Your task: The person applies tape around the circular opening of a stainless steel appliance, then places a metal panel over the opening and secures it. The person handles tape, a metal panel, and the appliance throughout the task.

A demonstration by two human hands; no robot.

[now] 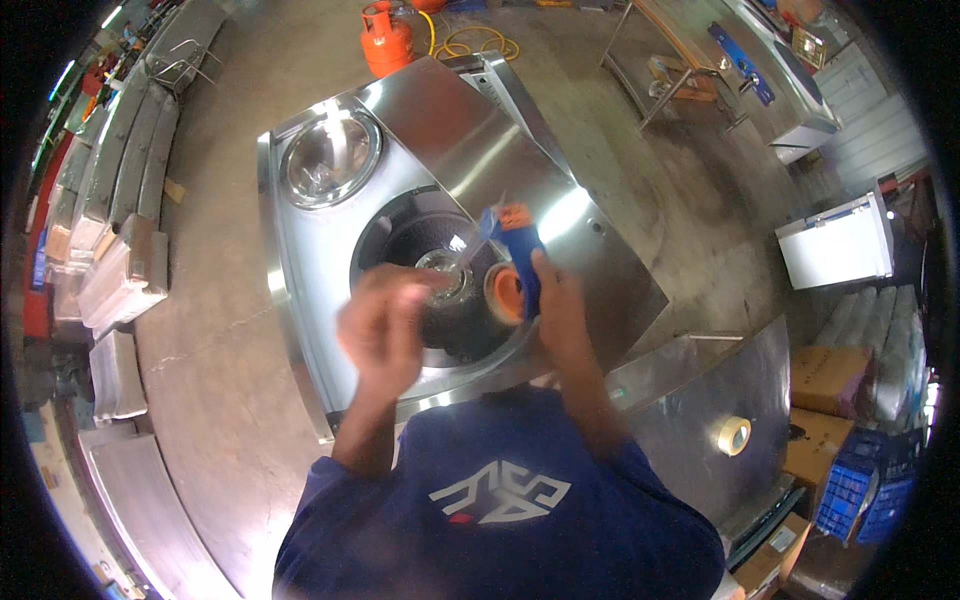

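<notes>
The right hand (563, 305) grips the blue tape dispenser (527, 265) over the round black bowl (385, 235). The blurry left hand (385, 320) may pinch the clear tape strip (472, 247); I can't tell. Slack tape could stick to itself.

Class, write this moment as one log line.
right hand: holds tape dispenser | left hand: near clear strip, grip unclear | below: black basin in metal counter

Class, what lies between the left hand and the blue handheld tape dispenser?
The head view shows a blurred translucent strip, apparently tape, between left hand and the dispenser.
</notes>
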